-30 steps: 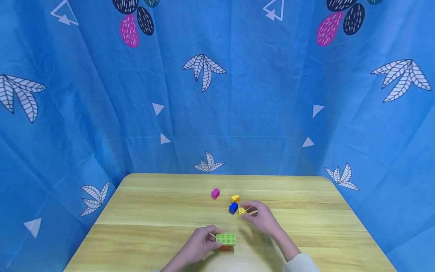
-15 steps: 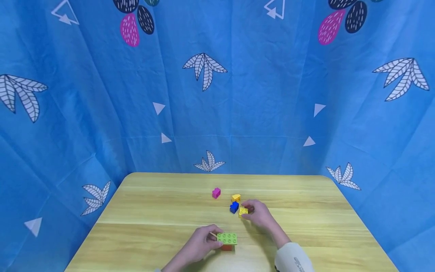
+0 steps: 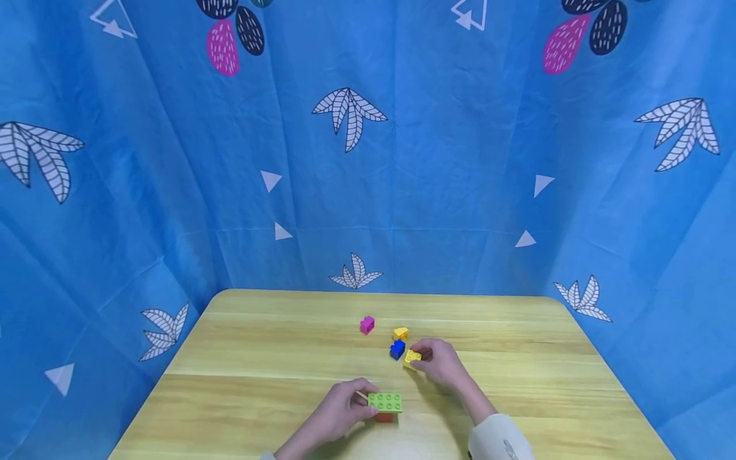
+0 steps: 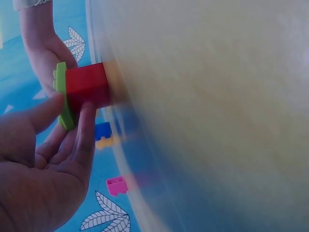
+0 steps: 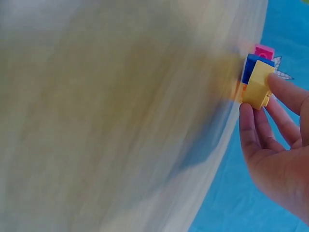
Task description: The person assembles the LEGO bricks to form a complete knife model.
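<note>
My left hand (image 3: 345,409) grips a flat lime-green toy brick (image 3: 385,402) by its left end, studs up. Under it sits a red brick (image 3: 384,418), which shows as a block beneath the green one (image 4: 63,94) in the left wrist view. Farther out and to the right, my right hand (image 3: 443,361) pinches a yellow brick (image 3: 411,358) between thumb and fingers, its studs showing in the head view. From the right wrist, the yellow brick (image 5: 258,86) overlaps a blue brick (image 5: 250,67). That blue brick (image 3: 397,349) lies just left of the yellow one.
Behind the blue brick lies an orange-yellow brick (image 3: 400,333) with a slanted shape. A magenta brick (image 3: 367,325) rests farther back and left. All are on a light wooden table (image 3: 259,345), with a blue patterned curtain (image 3: 448,191) hanging beyond its far edge.
The yellow brick has turned in my right fingers, its studded face coming into fuller view. My right forearm has swung slightly left. The left hand keeps its grip in place.
</note>
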The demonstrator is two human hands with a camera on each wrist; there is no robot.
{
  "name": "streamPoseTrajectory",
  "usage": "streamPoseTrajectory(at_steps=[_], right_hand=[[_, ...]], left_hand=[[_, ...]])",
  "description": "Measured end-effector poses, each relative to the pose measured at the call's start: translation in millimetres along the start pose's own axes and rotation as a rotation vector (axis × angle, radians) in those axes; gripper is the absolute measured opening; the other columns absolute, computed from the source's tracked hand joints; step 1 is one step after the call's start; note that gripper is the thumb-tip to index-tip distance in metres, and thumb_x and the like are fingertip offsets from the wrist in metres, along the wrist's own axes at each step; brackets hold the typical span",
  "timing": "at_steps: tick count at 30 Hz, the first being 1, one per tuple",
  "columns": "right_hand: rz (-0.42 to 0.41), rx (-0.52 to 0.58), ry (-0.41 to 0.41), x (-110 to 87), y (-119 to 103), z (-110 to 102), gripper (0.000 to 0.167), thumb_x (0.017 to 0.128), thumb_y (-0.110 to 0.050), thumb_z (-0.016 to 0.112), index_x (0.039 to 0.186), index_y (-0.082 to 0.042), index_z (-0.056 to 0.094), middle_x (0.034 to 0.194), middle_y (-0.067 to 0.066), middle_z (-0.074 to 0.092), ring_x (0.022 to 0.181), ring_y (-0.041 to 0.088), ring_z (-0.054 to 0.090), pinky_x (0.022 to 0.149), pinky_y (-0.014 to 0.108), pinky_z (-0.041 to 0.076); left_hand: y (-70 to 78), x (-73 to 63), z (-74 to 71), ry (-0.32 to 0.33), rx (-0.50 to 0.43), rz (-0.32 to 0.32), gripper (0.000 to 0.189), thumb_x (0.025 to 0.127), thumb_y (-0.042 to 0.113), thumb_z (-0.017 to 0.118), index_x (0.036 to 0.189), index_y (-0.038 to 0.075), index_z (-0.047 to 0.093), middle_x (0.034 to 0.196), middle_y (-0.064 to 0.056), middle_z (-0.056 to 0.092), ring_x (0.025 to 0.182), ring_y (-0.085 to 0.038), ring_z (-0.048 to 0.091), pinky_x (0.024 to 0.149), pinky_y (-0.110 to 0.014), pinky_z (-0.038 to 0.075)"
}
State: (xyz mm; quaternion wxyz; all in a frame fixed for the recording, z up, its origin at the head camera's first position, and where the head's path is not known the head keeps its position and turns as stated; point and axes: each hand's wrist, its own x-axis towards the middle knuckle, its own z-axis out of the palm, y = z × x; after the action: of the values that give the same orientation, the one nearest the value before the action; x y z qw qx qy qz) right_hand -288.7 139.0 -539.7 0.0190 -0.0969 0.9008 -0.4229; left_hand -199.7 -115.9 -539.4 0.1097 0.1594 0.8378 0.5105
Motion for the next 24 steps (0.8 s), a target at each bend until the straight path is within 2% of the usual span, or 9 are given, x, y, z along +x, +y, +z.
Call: streamPoseTrajectory(at_steps=[7,13,21,24], right_hand=[[-0.07,0.042,-0.014,-14.7,-7.7,-3.2,0.026,0.085,-0.006,0.083,0.11,-0.005,0.076,0.104,0.006,0.075,0.09,0.016,0.068,0.08,0.03,0.061],[-0.124,0.109,-0.064,-30.4,-21.0,-5.6,0.028,0.087,-0.012,0.083,0.113,-0.006,0.075,0.11,0.008,0.073,0.094,0.018,0.068,0.082,0.025,0.06],[-0.249,0.138,-0.153,-50.0,-35.6,-4.7,0.03,0.091,-0.016,0.079,0.118,-0.006,0.073,0.114,0.007,0.072,0.097,0.021,0.069,0.09,0.04,0.062],[-0.268,0.139,-0.179,-55.8,-40.9,-2.6,0.029,0.091,-0.017,0.079,0.119,-0.008,0.074,0.113,0.004,0.071,0.097,0.019,0.068,0.09,0.039,0.062]], left_hand=[[2.6,-2.3,-0.8,-0.006,0.005,0.016,0.029,0.09,0.014,0.078,0.118,0.011,0.072,0.111,-0.003,0.073,0.09,-0.009,0.067,0.077,-0.019,0.059],[3.9,-3.0,-1.5,-0.009,0.004,0.038,0.027,0.091,0.012,0.078,0.117,0.011,0.072,0.11,-0.006,0.074,0.089,-0.009,0.068,0.076,-0.02,0.059],[0.7,-1.1,-0.5,-0.011,-0.014,0.046,0.027,0.091,0.011,0.077,0.117,0.01,0.072,0.107,-0.004,0.074,0.088,-0.008,0.068,0.077,-0.018,0.059],[-0.3,-0.9,-0.7,-0.017,-0.012,0.047,0.027,0.091,0.01,0.077,0.118,0.01,0.072,0.106,-0.005,0.075,0.088,-0.008,0.068,0.076,-0.019,0.059]])
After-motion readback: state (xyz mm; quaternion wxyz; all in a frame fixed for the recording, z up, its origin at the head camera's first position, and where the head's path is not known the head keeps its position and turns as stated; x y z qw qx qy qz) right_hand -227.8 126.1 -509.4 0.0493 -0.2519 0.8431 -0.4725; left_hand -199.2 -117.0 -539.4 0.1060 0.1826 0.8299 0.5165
